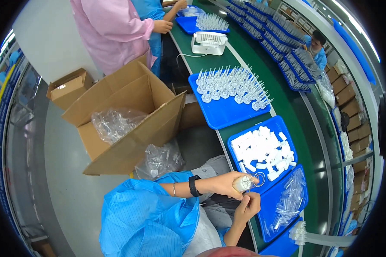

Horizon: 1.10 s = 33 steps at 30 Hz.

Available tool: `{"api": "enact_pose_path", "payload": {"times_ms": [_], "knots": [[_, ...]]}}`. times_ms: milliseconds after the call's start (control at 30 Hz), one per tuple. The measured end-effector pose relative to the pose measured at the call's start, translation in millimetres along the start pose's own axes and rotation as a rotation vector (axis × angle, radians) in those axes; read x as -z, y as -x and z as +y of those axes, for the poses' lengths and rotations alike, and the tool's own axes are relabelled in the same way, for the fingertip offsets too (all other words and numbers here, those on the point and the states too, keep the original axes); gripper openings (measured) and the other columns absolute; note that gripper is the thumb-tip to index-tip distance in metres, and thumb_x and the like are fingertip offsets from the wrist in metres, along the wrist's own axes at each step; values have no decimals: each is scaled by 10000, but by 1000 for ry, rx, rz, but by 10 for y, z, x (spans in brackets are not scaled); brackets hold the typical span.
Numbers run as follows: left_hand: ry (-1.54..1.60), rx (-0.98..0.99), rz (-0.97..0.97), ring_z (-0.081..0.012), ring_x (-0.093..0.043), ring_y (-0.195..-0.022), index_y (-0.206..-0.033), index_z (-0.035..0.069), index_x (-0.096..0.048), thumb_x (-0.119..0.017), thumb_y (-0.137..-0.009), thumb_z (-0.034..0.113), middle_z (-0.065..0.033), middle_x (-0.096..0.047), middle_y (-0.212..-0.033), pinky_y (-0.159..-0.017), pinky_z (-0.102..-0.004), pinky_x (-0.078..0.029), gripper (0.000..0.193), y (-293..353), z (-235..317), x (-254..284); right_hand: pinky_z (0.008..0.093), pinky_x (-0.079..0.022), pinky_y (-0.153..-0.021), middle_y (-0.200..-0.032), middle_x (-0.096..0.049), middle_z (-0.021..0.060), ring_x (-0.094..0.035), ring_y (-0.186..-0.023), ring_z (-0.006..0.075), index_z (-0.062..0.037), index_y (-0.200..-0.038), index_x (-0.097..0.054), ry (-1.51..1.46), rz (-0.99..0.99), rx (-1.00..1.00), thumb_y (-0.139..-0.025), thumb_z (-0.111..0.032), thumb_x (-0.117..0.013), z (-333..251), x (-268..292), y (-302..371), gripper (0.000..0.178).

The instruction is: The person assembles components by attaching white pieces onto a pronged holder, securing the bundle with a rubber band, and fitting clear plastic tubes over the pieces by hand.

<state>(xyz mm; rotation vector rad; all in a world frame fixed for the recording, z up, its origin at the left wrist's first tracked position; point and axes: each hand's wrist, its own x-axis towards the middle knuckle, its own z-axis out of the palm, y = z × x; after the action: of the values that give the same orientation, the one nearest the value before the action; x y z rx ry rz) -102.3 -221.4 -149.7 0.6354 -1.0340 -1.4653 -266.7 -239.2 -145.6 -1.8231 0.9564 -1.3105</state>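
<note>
Blue sleeve (pixel 150 214) of the person's gown fills the lower frame, nearest the lens. Past it, both hands meet at the near edge of the green bench (pixel 287 107), just short of the tray of white blocks (pixel 263 150).

Left hand (pixel 227 184), wristwatch on the wrist: fingers curled around a small clear plastic piece (pixel 243 183), gripping it. Right hand (pixel 248 205) sits directly below it, thumb and forefinger pinched together at the piece's lower end; whether they hold a second small part I cannot tell.

Judgement: a fitting or assembly step on the clear piece is in hand, mid-way. The next move likely calls for a steady left-hand hold and fine fingertip alignment from the right.

Outward from the block tray: nearer the person, a tray of clear tubes (pixel 287 201); farther along the bench, a tray of upright clear parts (pixel 231 90), then a white desk fan (pixel 209 43). Left of the block tray, on the floor, an open cardboard box (pixel 128 115) with a plastic bag inside. Other workers stand at the far end.
</note>
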Motion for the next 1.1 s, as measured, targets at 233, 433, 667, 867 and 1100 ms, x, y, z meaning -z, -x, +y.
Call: {"api": "enact_pose_path", "payload": {"times_ms": [233, 433, 667, 867, 1100], "knots": [[232, 53, 72, -47, -510, -623, -950, 64, -544, -674, -832, 244, 8, -536, -751, -473, -171, -395, 252, 26, 56, 32, 370, -381, -679, -486, -509, 30, -406, -442, 156, -71, -509, -484, -807, -69, 21, -795, -124, -523, -274, 147, -3, 294], [90, 129, -21, -77, -541, -650, -906, 56, -541, -767, -729, 175, -7, -561, -790, -508, -211, -444, 311, 26, 182, -94, 294, -461, -577, -1034, -641, 181, -498, -578, 118, -7, -1118, -572, -1649, 95, -695, -890, -37, -428, -103, 260, -108, 271], [-805, -78, -82, -340, -614, -852, -1230, 111, -336, -703, -716, 197, -113, -620, -937, -693, -383, -478, 638, 31, 295, 84, 173, -495, -490, -1202, -561, 136, -553, -755, 139, -24, -1216, -554, -764, -250, -523, -804, 6, -614, -114, 77, -286, 418], [-908, 23, 22, -383, -631, -702, -1371, 149, -234, -703, -723, 256, -178, -642, -793, -589, -438, -485, 807, 28, 241, 23, 212, -541, -564, -1079, -551, 103, -574, -869, 149, -22, -1124, -622, -178, -474, -268, -746, -6, -697, -411, 60, -377, 387], [-885, 29, -53, -368, -637, -689, -1424, 110, -190, -698, -739, 279, -184, -644, -792, -572, -419, -495, 869, 5, 239, -102, 222, -505, -648, -1019, -587, 100, -583, -851, 147, -27, -1095, -637, -92, -496, -198, -694, -61, -754, -542, 205, -322, 419]]}}
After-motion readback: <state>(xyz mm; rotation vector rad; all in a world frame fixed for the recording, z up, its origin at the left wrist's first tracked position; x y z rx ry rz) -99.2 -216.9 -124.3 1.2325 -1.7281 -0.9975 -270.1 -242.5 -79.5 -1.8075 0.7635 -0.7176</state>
